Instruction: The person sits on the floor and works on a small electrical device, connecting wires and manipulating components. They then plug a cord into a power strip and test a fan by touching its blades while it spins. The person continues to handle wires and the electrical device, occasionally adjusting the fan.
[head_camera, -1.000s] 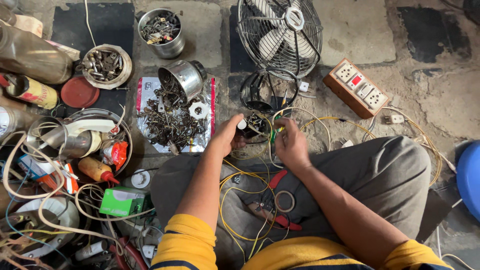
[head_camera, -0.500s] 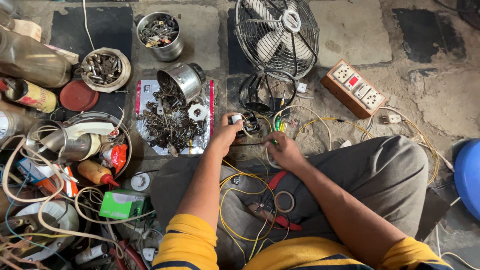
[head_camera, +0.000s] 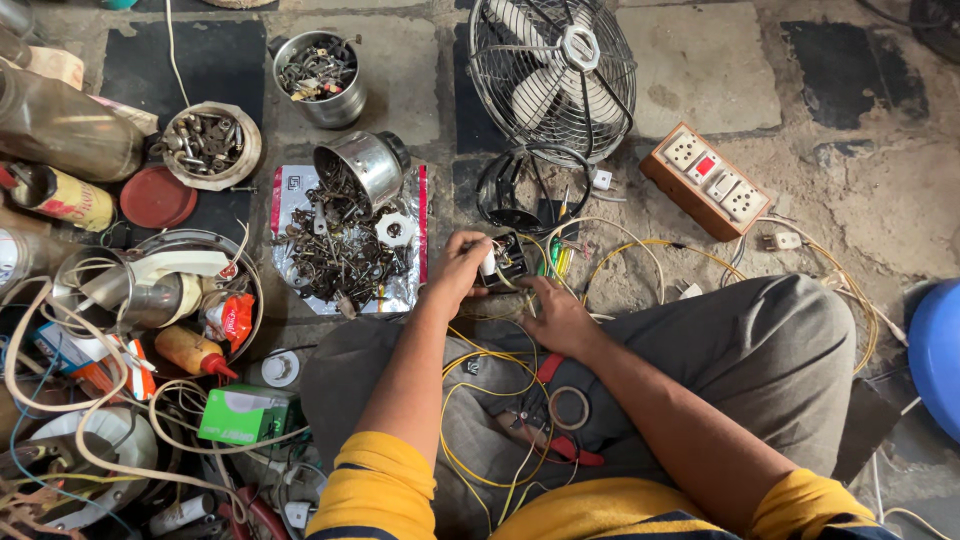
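- The fingers (head_camera: 478, 248) of the left hand (head_camera: 458, 270) are curling shut around a small black electrical part with white fittings (head_camera: 503, 262), pinching it from its left side just above the stone floor (head_camera: 700, 70).
- The fingers of the right hand (head_camera: 560, 318) are bending together over thin yellow insulated wires (head_camera: 470, 365) just below that part; whether they are actually gripping a strand is hidden by the knuckles.
- The black part is sitting in front of the person's crossed legs, just beneath the round grey wire-caged table fan (head_camera: 555, 75) and beside its coiled black cable (head_camera: 520, 185).
- To the left of the hands, a silver foil sheet heaped with dark rusty screws and brackets (head_camera: 340, 255) is lying flat, with a tipped steel pot (head_camera: 362, 165) resting on its upper edge.
- An orange-brown wooden switchboard with white sockets (head_camera: 705, 180) is lying towards the right, well apart from the hands.
- Red-handled pliers (head_camera: 560, 445) and a small ring of tape (head_camera: 570, 407) are resting on the grey trousers (head_camera: 760, 350).
- Judging from the tangle, doing this well is calling for holding the part steady with the left hand, separating one wire at a time, and keeping loose strands away from the socket board.
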